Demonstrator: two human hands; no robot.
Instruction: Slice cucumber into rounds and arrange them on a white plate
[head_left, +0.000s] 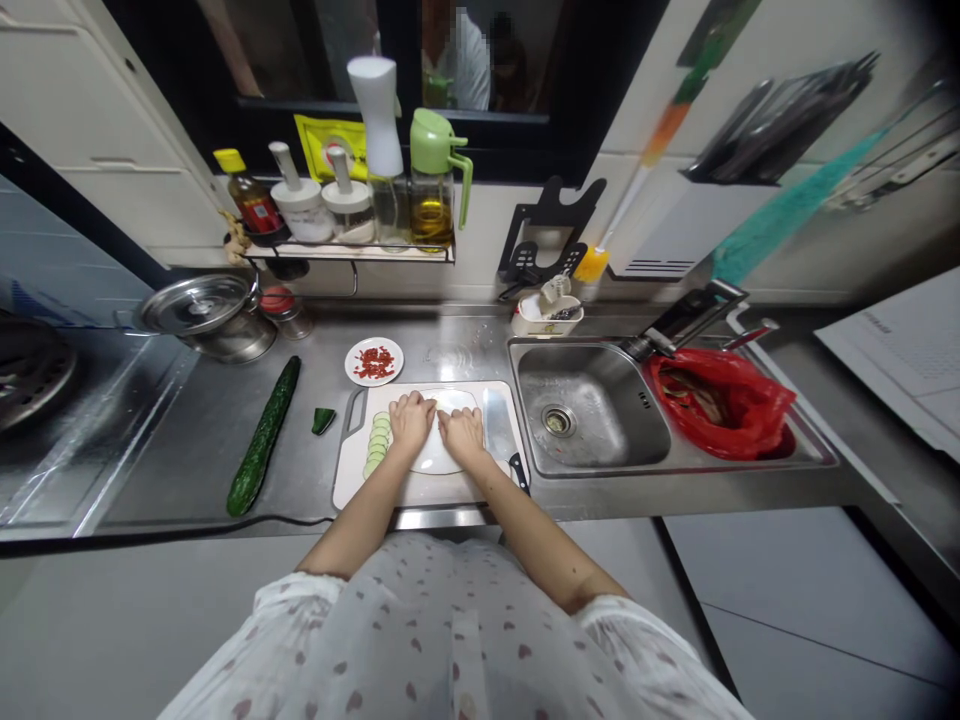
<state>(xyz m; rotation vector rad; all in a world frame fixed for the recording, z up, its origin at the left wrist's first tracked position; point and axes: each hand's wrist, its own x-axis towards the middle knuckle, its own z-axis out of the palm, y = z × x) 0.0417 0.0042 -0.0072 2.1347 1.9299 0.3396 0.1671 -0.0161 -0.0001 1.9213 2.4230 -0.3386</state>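
Observation:
Both my hands rest over a white plate [442,455] that sits on the white cutting board [352,480]. My left hand [411,420] has its fingers curled down near a row of cucumber slices [377,443] at the plate's left edge. My right hand [462,432] lies beside it, fingers bent over the plate. Whatever lies under the fingers is hidden. A cleaver [499,430] lies on the board's right side, untouched.
A whole cucumber [264,436] and a cut cucumber end [322,420] lie left of the board. A small dish of chopped red chili [373,362] stands behind it. The sink [592,415] with a red bag [720,400] is right; a pot [206,315] is far left.

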